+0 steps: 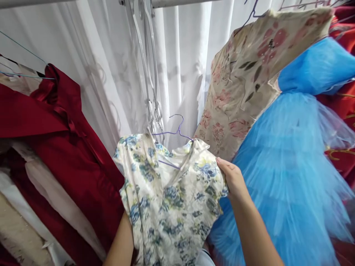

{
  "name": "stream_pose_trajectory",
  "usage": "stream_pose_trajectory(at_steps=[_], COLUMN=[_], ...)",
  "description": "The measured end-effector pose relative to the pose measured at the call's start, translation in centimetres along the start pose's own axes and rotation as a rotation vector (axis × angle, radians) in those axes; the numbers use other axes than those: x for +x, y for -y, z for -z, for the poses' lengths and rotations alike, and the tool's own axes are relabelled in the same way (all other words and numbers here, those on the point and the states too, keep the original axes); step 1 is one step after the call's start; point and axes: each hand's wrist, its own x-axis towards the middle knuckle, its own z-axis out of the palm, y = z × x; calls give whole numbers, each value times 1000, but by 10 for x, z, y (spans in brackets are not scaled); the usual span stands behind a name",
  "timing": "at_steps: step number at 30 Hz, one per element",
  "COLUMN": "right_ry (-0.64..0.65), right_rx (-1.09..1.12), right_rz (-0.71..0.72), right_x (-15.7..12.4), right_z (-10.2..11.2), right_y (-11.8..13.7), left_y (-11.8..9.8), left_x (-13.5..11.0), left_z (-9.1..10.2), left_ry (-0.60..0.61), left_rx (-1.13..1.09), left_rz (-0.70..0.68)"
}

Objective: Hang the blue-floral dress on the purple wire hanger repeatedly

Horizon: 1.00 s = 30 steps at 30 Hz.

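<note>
In the middle of the head view is a white floral dress (177, 207) with blue flowers and a V-shaped neck. A purple wire hanger (179, 130) sits inside its shoulders, the hook rising above the neckline. My right hand (232, 176) pinches the dress at its right shoulder edge, thumb in front and fingers mostly behind the cloth. From the lower left, my left forearm (122, 242) goes up behind the dress. The cloth hides my left hand, so its fingers do not show.
Dark red garments (83, 159) hang on the left. To the right hang a beige dress with pink flowers (222, 111) and a blue tiered tulle dress (283, 166). White curtains (180, 66) form the back, with grey metal hooks (151, 74) hanging before them from a rail (177, 3).
</note>
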Motion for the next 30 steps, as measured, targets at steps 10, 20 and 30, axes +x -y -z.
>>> stream_pose_trajectory(at_steps=[10, 20, 30], right_ry=[150, 630, 572], right_rx=[-323, -554, -438], right_rz=[215, -26, -102], right_x=[28, -60, -46], right_z=[-29, -51, -71], right_y=[-1, -111, -137], left_y=[68, 102, 94], left_x=[-78, -115, -110], left_z=[42, -1, -13], left_ry=[-360, -430, -344], left_rx=[3, 1, 4], left_rz=[163, 230, 188])
